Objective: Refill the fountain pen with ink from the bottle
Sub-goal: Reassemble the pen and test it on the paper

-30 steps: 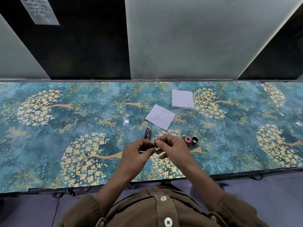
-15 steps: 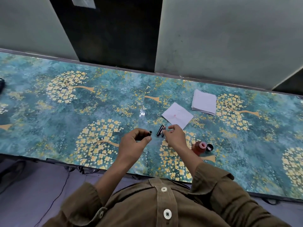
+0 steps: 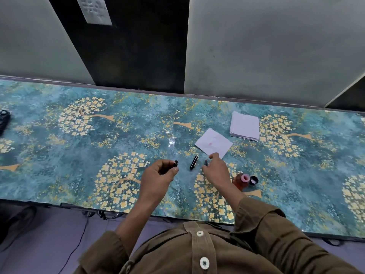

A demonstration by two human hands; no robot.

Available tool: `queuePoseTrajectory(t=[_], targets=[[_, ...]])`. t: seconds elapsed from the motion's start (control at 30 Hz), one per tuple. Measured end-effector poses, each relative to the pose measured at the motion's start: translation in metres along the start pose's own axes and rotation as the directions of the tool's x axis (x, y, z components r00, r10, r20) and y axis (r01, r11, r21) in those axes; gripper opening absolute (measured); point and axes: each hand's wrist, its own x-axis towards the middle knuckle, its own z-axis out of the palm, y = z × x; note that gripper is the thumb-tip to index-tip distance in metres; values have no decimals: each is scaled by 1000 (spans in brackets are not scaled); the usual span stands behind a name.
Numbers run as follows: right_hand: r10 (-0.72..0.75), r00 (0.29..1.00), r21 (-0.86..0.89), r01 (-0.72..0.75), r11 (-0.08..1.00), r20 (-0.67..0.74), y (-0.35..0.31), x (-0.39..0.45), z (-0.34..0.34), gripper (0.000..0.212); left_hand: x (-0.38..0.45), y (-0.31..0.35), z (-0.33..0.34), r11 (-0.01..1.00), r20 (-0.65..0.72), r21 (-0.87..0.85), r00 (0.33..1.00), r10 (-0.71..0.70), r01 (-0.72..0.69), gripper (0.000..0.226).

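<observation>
Pen is in pieces. Left hand [image 3: 158, 177] has its fingers curled round a short dark barrel [image 3: 175, 163] — only the end pokes out past the thumb, metal ring at the tip, pointing up and away toward the wall, slightly right. Cap [image 3: 194, 162], black with a gold clip, lies flat on the table [image 3: 59, 165] between the two hands, long axis running near-to-far, tilted a bit right at the far end. Right hand [image 3: 216, 171] is low over the table just right of the cap, fingertips pinching a small dark piece [image 3: 205, 162] with a reddish end; piece stands roughly parallel to the cap, near it but apart. Can't tell whether that piece touches the table. Ink bottle [image 3: 241, 181] is red, open, pale pink mouth facing up — sits just right of the right wrist, partly hidden by it. Its black lid [image 3: 253, 180] lies beside it on the right, inside up. Beyond the right hand: single white sheet [image 3: 214, 142] with a faint pink stain, one corner under the index finger; further back right, a stack of white paper [image 3: 245, 125]. Black coiled object [image 3: 4, 120] at the far left edge. Table cover is teal with yellow flowering-tree print.
</observation>
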Motion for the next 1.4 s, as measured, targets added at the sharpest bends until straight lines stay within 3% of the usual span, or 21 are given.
queuePoseTrajectory(t=[0.1,0.2,0.4,0.47,0.57,0.77,1.2,1.4], targets=[[38,999,42,-38,998,10,-2,-3,-1,47,2,2,-1,1000,15,-25,1000,18,-18,9],[108,991,276,-126,953,81,-3,-18,-5,47,0,0,1,999,48,-8,998,42,-41,10],[-28,993,762,-71,644,116,-30,-76,-45,12,-5,2,9,995,142,-1,985,94,-95,15],[-98,993,845,-8,535,71,-41,-98,-65,6,-9,3,10,993,182,12,976,116,-120,14],[-164,986,880,92,466,-16,-50,-122,-87,5,-16,5,10,982,238,15,954,180,-189,14],[-203,965,741,258,619,-167,-46,-149,-94,11,-32,12,14,961,305,-9,915,264,-275,16],[-302,948,577,303,758,-101,-48,-164,-115,7,-53,27,2,851,243,78,838,489,-519,15],[-365,920,459,389,799,-143,-60,-170,-117,13,-57,30,-9,808,205,89,805,557,-582,15]])
